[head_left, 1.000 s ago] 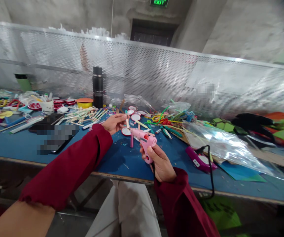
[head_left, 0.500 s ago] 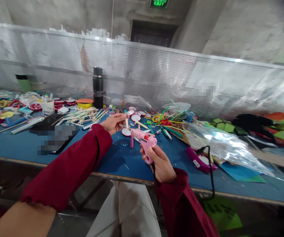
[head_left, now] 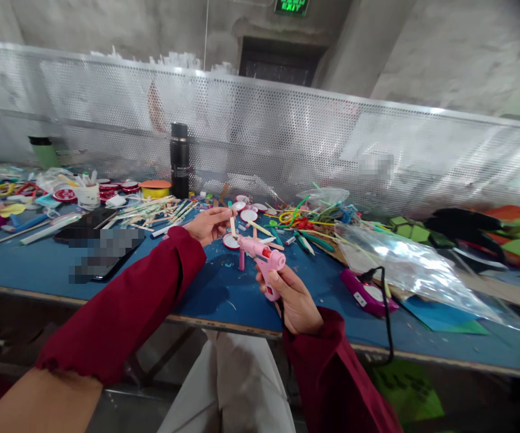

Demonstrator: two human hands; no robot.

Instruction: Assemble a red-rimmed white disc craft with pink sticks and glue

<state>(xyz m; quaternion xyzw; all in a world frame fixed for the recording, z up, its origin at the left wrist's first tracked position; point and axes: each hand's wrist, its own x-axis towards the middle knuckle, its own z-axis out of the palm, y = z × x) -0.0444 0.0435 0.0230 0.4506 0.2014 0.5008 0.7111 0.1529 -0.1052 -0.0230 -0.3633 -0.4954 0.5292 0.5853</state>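
The glue gun (head_left: 264, 257) tilted slightly, wrapped by right hand (head_left: 295, 296); toward counter's (head_left: 210, 300) back edge, left hand (head_left: 209, 225) pinched upright stick (head_left: 233, 227) near nozzle (head_left: 241, 240).

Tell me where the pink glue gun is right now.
In the head view, the pink glue gun is just below centre, in the right hand, near the stick in the left hand.
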